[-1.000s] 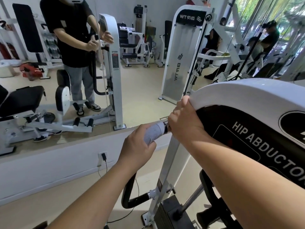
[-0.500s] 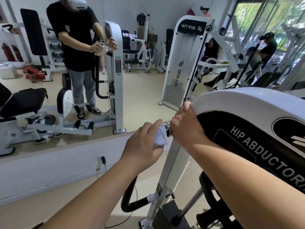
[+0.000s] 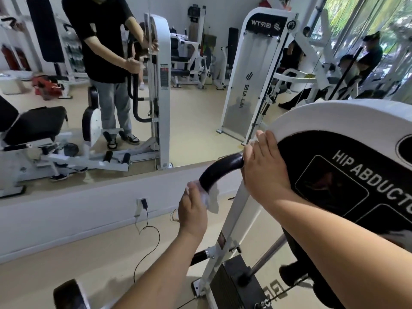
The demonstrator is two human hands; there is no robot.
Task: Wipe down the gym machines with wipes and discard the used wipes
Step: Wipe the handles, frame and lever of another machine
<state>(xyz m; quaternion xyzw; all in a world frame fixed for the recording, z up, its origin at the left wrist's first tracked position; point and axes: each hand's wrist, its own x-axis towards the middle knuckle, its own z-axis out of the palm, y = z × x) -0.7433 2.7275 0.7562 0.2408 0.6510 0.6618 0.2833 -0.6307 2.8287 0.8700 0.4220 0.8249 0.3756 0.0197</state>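
The left hand [image 3: 192,210] grips a crumpled white wipe [image 3: 212,198] against the lower curve of the black handle [image 3: 219,168], while the right hand [image 3: 264,166] curls over the white edge of the hip abductor machine [image 3: 334,117].

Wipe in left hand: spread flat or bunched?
Bunched. The left hand grips the wipe crumpled against the black handle, one corner hanging loose.
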